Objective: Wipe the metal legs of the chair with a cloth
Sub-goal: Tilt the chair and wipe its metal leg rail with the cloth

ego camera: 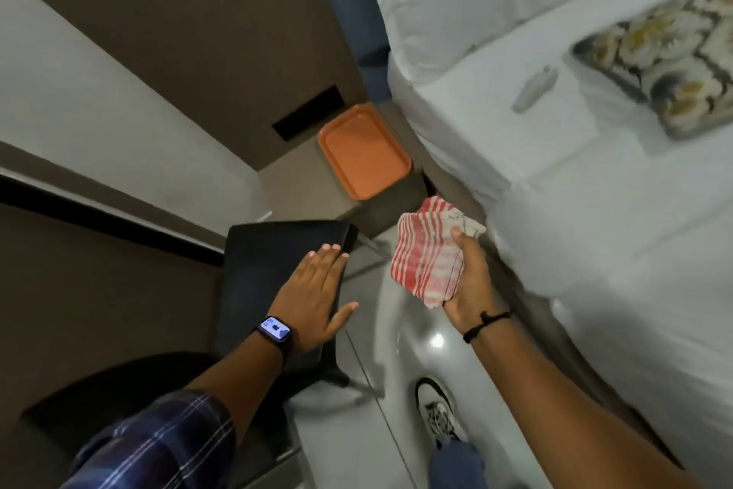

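A black chair seat stands below me in the middle of the head view. Thin metal legs show past its right edge, above the pale floor. My left hand, with a smartwatch on its wrist, lies flat on the seat, fingers spread. My right hand holds a folded red-and-white striped cloth in the air to the right of the chair, apart from the legs. A black cord is around that wrist.
A bed with white sheets fills the right side, with a patterned pillow on it. An orange tray sits on a low stand beyond the chair. A dark wall and desk edge run along the left. My shoe is on the glossy floor.
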Tool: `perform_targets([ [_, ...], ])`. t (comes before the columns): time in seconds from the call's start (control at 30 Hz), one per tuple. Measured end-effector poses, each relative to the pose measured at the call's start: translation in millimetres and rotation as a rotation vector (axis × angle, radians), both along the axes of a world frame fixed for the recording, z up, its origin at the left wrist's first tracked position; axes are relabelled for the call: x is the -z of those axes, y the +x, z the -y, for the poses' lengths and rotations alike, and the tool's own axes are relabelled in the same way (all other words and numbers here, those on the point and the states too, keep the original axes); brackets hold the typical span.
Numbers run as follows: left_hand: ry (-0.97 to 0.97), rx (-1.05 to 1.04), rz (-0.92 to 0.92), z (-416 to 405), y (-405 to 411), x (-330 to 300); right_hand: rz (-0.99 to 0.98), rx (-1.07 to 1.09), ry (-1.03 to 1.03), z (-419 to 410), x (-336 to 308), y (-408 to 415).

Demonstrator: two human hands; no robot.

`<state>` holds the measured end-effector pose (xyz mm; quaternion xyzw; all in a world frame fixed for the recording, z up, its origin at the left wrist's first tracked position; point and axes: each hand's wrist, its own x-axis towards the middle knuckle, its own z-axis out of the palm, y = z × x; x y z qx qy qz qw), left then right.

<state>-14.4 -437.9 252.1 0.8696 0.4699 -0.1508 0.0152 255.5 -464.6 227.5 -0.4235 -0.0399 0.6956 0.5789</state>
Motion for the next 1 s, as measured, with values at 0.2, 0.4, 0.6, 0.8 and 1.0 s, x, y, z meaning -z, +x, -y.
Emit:
perform_targets([
  [0.2,-0.008,-0.011,-0.133,96.8,-5.3,47.2,0.160,0.000,0.005,102.7,71.1,-17.1],
  [0.4,-0.040,-0.002,-0.334,157.2,-22.9,162.7,0.290,0.005,0.001,176.4,209.0,-90.1],
  [0.6,0.094,0.074,-0.446,189.5,-79.0,297.1,0.394,-0.068,0.194,207.1,403.3,-229.3],
  [0.8,0.284,0.219,-0.555,179.3,-120.4,350.4,0.635,0.019,0.540,188.5,491.1,-339.6],
  [1.0,0.429,0.262,-0.609,175.7,-120.0,363.0,0.922,0.260,0.610,191.5,575.4,-379.4],
])
